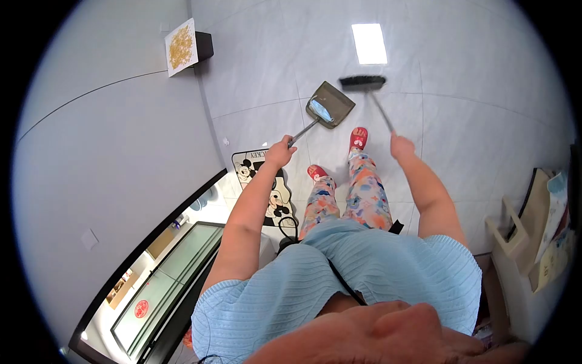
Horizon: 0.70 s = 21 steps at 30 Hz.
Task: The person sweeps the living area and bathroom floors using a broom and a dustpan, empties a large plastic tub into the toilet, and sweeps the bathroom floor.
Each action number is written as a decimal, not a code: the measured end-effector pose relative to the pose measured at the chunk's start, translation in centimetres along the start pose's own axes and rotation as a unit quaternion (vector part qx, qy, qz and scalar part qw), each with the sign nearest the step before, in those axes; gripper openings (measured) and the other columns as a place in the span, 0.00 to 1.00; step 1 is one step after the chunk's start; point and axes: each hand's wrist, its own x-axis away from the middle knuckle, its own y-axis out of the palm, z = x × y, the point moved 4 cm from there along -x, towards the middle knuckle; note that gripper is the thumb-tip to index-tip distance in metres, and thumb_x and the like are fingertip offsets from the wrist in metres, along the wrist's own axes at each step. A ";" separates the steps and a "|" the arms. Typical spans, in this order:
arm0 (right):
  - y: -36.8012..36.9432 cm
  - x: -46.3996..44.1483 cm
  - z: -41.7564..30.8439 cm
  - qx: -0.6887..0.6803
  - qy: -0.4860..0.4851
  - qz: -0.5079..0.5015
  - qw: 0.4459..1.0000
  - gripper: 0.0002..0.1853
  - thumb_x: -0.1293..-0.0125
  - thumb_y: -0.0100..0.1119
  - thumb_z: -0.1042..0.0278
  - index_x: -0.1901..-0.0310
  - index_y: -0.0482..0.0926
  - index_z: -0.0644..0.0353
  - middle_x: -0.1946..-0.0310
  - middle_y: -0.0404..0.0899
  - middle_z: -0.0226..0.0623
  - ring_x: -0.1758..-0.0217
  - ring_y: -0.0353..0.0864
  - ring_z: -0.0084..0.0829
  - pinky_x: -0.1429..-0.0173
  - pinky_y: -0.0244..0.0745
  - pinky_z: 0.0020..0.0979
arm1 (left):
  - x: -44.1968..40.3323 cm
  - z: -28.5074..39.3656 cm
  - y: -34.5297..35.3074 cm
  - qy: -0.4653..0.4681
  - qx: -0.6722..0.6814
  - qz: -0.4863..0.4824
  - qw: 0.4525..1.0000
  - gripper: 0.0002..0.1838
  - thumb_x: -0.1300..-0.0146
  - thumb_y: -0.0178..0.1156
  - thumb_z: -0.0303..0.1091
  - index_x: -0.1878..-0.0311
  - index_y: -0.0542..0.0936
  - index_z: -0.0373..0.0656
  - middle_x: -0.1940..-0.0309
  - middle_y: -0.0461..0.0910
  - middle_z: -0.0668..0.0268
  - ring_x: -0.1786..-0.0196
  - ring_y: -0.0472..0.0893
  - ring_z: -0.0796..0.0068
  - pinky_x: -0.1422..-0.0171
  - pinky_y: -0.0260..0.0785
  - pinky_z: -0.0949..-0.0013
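Observation:
My left hand (279, 151) is closed round the handle of a grey-brown dustpan (339, 106), which rests on the tiled floor ahead of my feet. A light blue item (321, 110), like a crumpled mask, lies in the pan. My right hand (402, 147) grips the thin handle of a broom (362, 82). The dark bristle head is to the right of the dustpan and a little beyond it, apart from it and slightly blurred.
A cartoon floor mat (280, 199) lies to my left. Farther left are a dark bin (204, 45) with a patterned white panel (181, 47) and a grey wall (121, 151). A beige plastic object (511, 239) stands at right.

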 end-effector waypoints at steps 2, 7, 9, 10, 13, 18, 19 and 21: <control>-1.1 3.7 -1.7 0.025 -0.067 -0.033 0.997 0.30 0.41 0.43 0.72 0.34 0.59 0.49 0.52 0.77 0.45 0.50 0.77 0.41 0.49 0.73 0.44 | 0.3 -0.4 0.3 0.001 0.013 0.009 1.000 0.22 0.39 0.54 0.47 0.44 0.66 0.49 0.58 0.79 0.54 0.53 0.78 0.52 0.51 0.69 0.52; -2.5 8.5 0.3 -0.005 -0.117 -0.031 0.993 0.33 0.45 0.44 0.74 0.34 0.59 0.45 0.51 0.76 0.44 0.49 0.77 0.41 0.48 0.73 0.42 | 1.8 -1.2 0.5 -0.019 0.013 -0.003 1.000 0.22 0.39 0.54 0.47 0.44 0.66 0.50 0.58 0.79 0.55 0.52 0.78 0.53 0.52 0.69 0.53; -5.0 8.9 1.4 -0.020 -0.050 -0.014 0.998 0.34 0.47 0.46 0.75 0.33 0.58 0.49 0.50 0.75 0.49 0.48 0.76 0.42 0.46 0.72 0.41 | 2.4 -2.2 1.0 -0.022 0.029 0.010 0.999 0.22 0.39 0.54 0.47 0.44 0.66 0.50 0.58 0.79 0.55 0.53 0.78 0.53 0.52 0.69 0.53; -6.2 8.5 1.3 -0.016 -0.056 -0.013 0.998 0.34 0.47 0.46 0.75 0.33 0.58 0.49 0.50 0.75 0.49 0.48 0.76 0.42 0.46 0.72 0.41 | 2.6 -2.9 1.4 -0.023 0.040 0.021 0.999 0.22 0.39 0.54 0.47 0.44 0.66 0.49 0.59 0.79 0.55 0.53 0.78 0.53 0.52 0.69 0.54; -7.3 1.7 1.9 -0.096 -0.036 0.046 0.994 0.30 0.46 0.46 0.73 0.37 0.61 0.62 0.55 0.77 0.53 0.51 0.77 0.46 0.48 0.73 0.41 | 3.4 -5.0 2.2 -0.025 0.092 0.050 0.994 0.23 0.40 0.54 0.47 0.44 0.67 0.49 0.60 0.80 0.54 0.54 0.78 0.52 0.53 0.69 0.54; -9.8 -7.5 -4.2 -0.109 -0.072 0.131 0.983 0.22 0.41 0.43 0.70 0.45 0.68 0.70 0.56 0.77 0.56 0.50 0.77 0.49 0.47 0.73 0.42 | 4.3 -7.8 3.2 -0.094 0.132 0.045 0.986 0.23 0.41 0.55 0.48 0.45 0.67 0.50 0.60 0.79 0.53 0.55 0.78 0.50 0.53 0.69 0.54; -10.0 -7.6 -6.1 -0.116 -0.044 0.093 0.988 0.20 0.39 0.43 0.69 0.47 0.69 0.70 0.56 0.77 0.55 0.50 0.77 0.48 0.48 0.73 0.43 | 4.5 -8.3 3.4 -0.101 0.137 0.047 0.984 0.23 0.41 0.56 0.48 0.45 0.68 0.50 0.59 0.79 0.53 0.55 0.78 0.50 0.52 0.69 0.54; -8.6 -6.6 -10.0 -0.077 -0.045 0.088 0.992 0.18 0.39 0.44 0.70 0.48 0.69 0.68 0.56 0.78 0.53 0.50 0.77 0.48 0.48 0.73 0.42 | 4.4 -8.5 3.6 -0.133 0.168 0.017 0.977 0.23 0.42 0.56 0.48 0.45 0.68 0.51 0.58 0.79 0.53 0.54 0.78 0.50 0.52 0.69 0.54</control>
